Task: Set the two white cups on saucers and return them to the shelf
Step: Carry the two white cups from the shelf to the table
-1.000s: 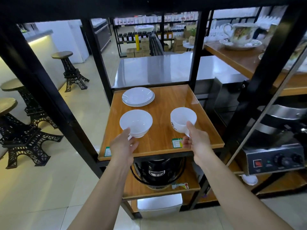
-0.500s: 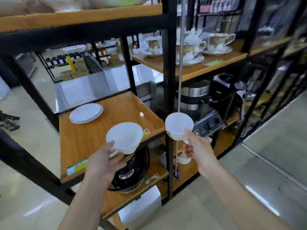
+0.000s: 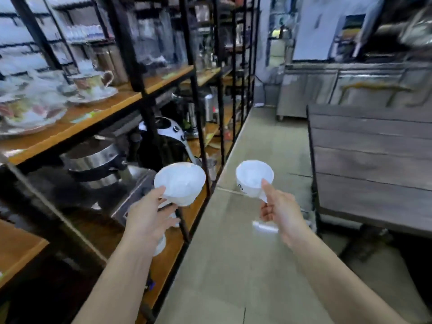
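Note:
I hold two white cups in the air, away from the shelf. My left hand [image 3: 149,213] grips the left white cup [image 3: 180,181] by its handle, in front of the black shelf frame. My right hand [image 3: 279,208] grips the right white cup [image 3: 253,180] by its handle, over the floor of the aisle; this cup has a small dark mark on its side. Both cups are upright with their mouths toward me. The white saucers and the shelf board they lie on are out of view.
A black metal rack with wooden shelves [image 3: 98,113] runs along my left, holding flowered cups on saucers [image 3: 93,85] and kitchen appliances [image 3: 163,136]. A dark wooden table [image 3: 369,164] stands to the right. Steel cabinets [image 3: 339,90] close the aisle's far end.
Both cups have been lifted off the wooden shelf board and carried off it. My view has swung to the right, from the shelf with the saucers to the aisle and the wooden table.

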The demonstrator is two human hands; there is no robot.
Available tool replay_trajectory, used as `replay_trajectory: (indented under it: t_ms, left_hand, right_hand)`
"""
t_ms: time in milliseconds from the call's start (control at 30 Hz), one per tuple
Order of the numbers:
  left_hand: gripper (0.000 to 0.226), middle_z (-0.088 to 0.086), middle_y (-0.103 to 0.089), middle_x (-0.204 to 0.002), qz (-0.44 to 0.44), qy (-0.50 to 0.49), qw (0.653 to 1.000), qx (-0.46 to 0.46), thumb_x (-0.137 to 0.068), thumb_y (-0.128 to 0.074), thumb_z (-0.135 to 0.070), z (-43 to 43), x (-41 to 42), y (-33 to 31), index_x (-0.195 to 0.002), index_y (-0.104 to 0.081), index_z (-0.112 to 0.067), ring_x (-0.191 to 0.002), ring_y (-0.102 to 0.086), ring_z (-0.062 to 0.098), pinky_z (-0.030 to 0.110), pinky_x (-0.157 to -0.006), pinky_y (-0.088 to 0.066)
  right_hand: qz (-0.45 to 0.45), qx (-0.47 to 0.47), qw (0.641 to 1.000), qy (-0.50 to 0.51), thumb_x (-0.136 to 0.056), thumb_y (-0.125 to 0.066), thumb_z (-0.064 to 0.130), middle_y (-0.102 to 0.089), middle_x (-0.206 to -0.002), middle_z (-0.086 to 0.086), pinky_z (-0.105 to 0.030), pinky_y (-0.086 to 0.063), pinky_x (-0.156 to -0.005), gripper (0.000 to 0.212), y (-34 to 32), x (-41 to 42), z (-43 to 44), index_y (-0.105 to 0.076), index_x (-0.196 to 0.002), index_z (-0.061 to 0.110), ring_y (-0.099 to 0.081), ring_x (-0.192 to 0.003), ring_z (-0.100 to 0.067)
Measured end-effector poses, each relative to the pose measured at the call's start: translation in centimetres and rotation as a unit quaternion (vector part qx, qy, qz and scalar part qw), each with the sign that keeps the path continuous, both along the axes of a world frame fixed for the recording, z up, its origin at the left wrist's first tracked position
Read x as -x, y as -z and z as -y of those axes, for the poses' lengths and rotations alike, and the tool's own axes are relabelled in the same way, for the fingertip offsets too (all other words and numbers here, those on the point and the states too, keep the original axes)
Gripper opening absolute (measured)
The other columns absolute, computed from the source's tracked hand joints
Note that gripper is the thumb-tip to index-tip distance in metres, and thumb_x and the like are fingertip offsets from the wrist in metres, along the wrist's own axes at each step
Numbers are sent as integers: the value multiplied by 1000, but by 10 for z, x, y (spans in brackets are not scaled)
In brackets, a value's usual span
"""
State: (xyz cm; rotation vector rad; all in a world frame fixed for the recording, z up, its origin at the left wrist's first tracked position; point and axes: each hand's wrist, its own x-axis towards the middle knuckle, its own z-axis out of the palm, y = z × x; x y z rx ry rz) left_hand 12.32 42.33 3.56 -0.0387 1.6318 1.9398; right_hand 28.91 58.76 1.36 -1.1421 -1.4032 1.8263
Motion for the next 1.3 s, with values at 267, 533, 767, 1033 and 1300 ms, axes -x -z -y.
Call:
replay_trajectory:
  t_ms: [267,533,767,1033,1300]
  left_hand:
    - [22,6,-53,-95,37,121,992,-9,-93,-53,-18,-206,-80,19,-114,-48,-12,-103,-54,32,53,-89,-42]
    - [11,3,-51,-84,80,224,971,12,-92,-54,-15,-345,-146,37,-82,-51,-14,-75,-58,26,45,-80,-43]
    - [32,9,-48,-84,179,265,947,37,-91,-57,-10,-449,-163,72,-64,-41,-10,-98,-54,30,39,-104,-43]
    - [15,19,-53,-114,158,319,922,150,-89,-61,-12,-551,-170,100,-82,-51,-5,-106,-57,32,39,-96,-45]
    - [47,17,-52,-128,199,248,942,107,-88,-60,1,-613,-192,114,-133,-45,3,-124,-52,26,38,-107,-41]
  right_hand:
    - [21,9,990,138,-89,-59,35,-39,-62,-6,-27,-30,-54,29,12,-115,-155,-54,-80,8,-35,-53,-17]
    - [36,27,971,235,-91,-56,34,-39,-63,-2,-27,-32,-53,29,29,-190,-254,-56,-79,8,-38,-53,-17]
    - [69,58,959,268,-89,-57,32,-46,-71,-12,-29,-34,-54,30,59,-217,-329,-54,-72,8,-42,-54,-22]
    - [90,164,932,310,-87,-59,36,-50,-77,-10,-21,-39,-37,33,90,-234,-423,-51,-84,4,-49,-51,-22]
    - [87,199,915,341,-87,-52,24,-44,-60,-7,-25,-35,-47,23,106,-242,-484,-50,-99,3,-45,-48,-21]
